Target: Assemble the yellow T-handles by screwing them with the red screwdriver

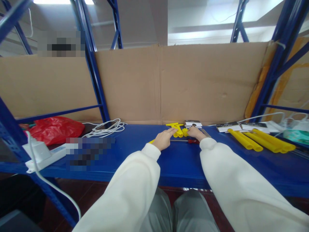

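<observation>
My left hand [164, 138] reaches over the blue shelf with its fingers stretched out, the tips at a group of yellow plastic pieces [178, 131]. A bit of yellow shows at its outer side. My right hand [194, 132] is closed, its fingers bent down beside a small yellow part [185, 132]; what is in them is hidden. Below the hands lies a screwdriver [191, 141] with a red handle and a thin shaft pointing left. Just behind my right hand sits a small stack of black-and-white cards [193, 124].
Long yellow tubes [263, 141] and white packets [230, 126] lie right on the blue shelf [135, 151]. A red bag [56, 129], coiled white cable [108, 128] and power strip [51, 158] are left. Cardboard [183, 83] walls the back; blue posts [96, 77] stand at both sides.
</observation>
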### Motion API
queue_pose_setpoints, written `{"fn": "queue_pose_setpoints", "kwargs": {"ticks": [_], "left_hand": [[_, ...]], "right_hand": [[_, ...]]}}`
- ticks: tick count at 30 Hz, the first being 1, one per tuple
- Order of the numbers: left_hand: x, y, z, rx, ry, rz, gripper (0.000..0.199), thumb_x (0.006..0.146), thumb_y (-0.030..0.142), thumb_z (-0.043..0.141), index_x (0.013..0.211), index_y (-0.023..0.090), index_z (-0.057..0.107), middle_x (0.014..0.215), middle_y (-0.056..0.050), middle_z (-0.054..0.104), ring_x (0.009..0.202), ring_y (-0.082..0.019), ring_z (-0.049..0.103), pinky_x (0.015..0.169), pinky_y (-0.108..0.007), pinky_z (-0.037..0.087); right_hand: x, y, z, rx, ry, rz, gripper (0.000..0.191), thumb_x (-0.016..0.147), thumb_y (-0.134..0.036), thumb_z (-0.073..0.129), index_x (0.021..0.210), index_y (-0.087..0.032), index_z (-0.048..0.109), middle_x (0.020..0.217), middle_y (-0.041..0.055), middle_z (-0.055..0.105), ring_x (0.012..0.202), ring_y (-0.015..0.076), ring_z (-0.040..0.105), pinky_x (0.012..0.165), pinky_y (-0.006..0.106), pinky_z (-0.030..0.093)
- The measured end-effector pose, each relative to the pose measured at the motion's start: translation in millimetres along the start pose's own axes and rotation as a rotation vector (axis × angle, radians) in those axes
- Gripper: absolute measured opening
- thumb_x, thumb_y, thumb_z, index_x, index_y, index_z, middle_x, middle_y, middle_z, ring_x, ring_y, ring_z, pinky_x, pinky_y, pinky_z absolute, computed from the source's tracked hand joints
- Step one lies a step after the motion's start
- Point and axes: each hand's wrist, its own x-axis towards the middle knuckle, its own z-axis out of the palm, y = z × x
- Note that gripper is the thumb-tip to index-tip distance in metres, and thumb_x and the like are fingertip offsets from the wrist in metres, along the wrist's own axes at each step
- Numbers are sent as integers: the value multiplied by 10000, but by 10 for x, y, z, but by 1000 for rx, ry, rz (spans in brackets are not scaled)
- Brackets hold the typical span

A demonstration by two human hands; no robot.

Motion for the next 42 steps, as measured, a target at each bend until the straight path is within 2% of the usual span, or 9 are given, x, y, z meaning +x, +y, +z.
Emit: {"fn": "queue_pose_setpoints", "kwargs": {"ticks": [7,12,15,22,31,35,38,40,42], "left_hand": [[9,-49,40,-14,23,37,694,805,-30,439,1453,212,501,1526,-84,504,1367,-180,517,1142,-346,423],[18,-60,52,-6,23,61,709,797,-33,439,1459,216,495,1522,-84,509,1371,-178,512,1160,-357,402],[14,-35,41,16,6,44,698,803,-36,439,1461,189,494,1529,-98,499,1366,-179,518,1154,-338,404],[0,-38,44,38,1,40,687,824,-14,458,1460,239,506,1536,-81,492,1338,-196,545,1130,-348,436],[3,-32,26,10,-10,6,629,865,18,439,1442,252,527,1536,-61,494,1318,-187,566,1104,-318,458],[-3,-9,-7,-6,5,-43,608,889,38,425,1462,230,493,1562,-67,459,1333,-193,552,1094,-328,470],[-7,8,-36,-8,32,-97,608,892,59,451,1472,238,469,1566,-67,452,1334,-203,550,1080,-348,486],[-9,19,-58,-11,44,-113,608,895,67,455,1475,248,459,1567,-59,451,1333,-200,549,1075,-346,489],[-11,28,-77,-18,52,-115,621,897,66,445,1492,247,432,1570,-57,446,1332,-197,550,1073,-337,489]], "right_hand": [[-77,-87,-34,-7,-110,-18,371,839,-357,582,1070,-127,757,954,163,764,914,267,711,819,342,516],[-187,-174,-86,-50,-144,-28,334,860,-314,545,1064,-153,755,1046,155,756,1032,301,693,914,418,494],[-239,-210,-124,-61,-160,-28,326,873,-284,526,1072,-155,750,1077,156,751,1074,307,681,930,421,488],[-249,-224,-150,-84,-155,-40,329,895,-310,512,1083,-167,741,1153,161,734,1120,312,665,938,432,487],[-304,-221,-202,-79,-95,-51,330,914,-347,518,1056,-160,751,1124,162,740,1085,313,671,876,386,492],[-380,-270,-310,169,-37,-93,379,955,-363,471,884,-146,773,950,133,763,942,249,685,776,299,481],[-469,-315,-380,476,-111,-179,461,935,-462,486,723,-154,756,821,103,747,806,197,656,681,263,458],[-519,-341,-388,614,-182,-226,395,874,-462,560,687,-165,742,789,81,736,744,170,623,623,248,430],[-537,-359,-366,701,-198,-215,271,802,-387,622,689,-163,726,750,66,719,689,148,590,578,235,399]]}}
